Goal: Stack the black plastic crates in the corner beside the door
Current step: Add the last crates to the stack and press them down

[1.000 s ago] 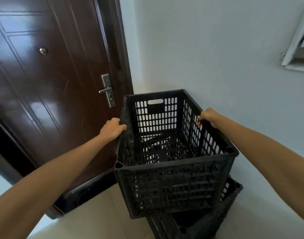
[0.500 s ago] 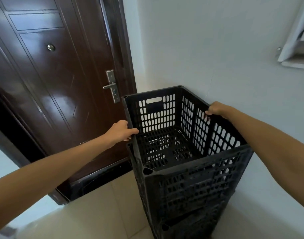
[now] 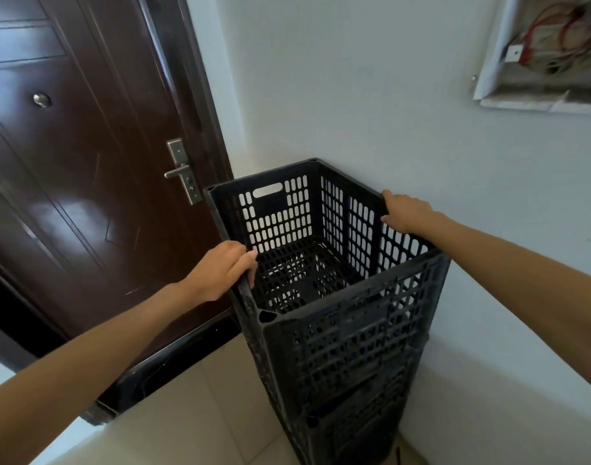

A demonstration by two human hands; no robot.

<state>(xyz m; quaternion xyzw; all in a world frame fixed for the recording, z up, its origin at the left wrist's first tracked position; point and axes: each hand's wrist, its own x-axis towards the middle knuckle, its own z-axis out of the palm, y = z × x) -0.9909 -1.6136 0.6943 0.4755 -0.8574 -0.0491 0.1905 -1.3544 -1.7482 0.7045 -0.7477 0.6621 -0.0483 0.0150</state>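
Brown door (image 3: pixel 69 196) to the left; in the corner beside it the top crate (image 3: pixel 347 337) sits on the lower crate (image 3: pixel 354 417). My left hand (image 3: pixel 220 270) and right hand (image 3: pixel 406 214) clasp its side rims. I judge it's seating; next I square it and release.

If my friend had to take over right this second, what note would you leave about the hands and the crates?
Left hand: grips the left rim of the top black perforated plastic crate.
Right hand: holds its right rim, thumb inside.
Place: that crate sits on the lower black plastic crate, in the corner between the dark brown door and the pale wall.
Done: the top crate is on the stack and looks lined up.
Left: let go with both hands. No loose crates are in view.
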